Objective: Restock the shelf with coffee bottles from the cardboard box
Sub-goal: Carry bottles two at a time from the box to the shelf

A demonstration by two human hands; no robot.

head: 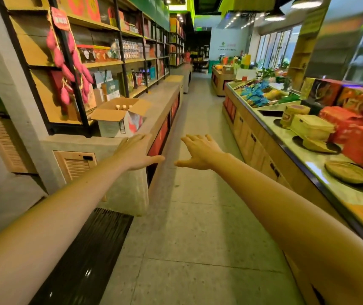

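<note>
An open cardboard box (115,119) stands on the grey concrete counter (160,100) at the left, its flaps spread. Three coffee bottles (123,107) with pale caps show above its rim. The wooden shelf (108,62) with black posts rises behind the box and holds packaged goods. My left hand (135,151) is stretched forward, palm down, fingers apart, just in front of the box and apart from it. My right hand (200,153) is stretched out over the aisle floor, fingers spread, holding nothing.
A tiled aisle (198,194) runs straight ahead between the counter and a display table (308,164) on the right with red gift boxes and baskets. Pink fake sweet potatoes (66,69) hang on the shelf post. A black mat (88,249) lies at the lower left.
</note>
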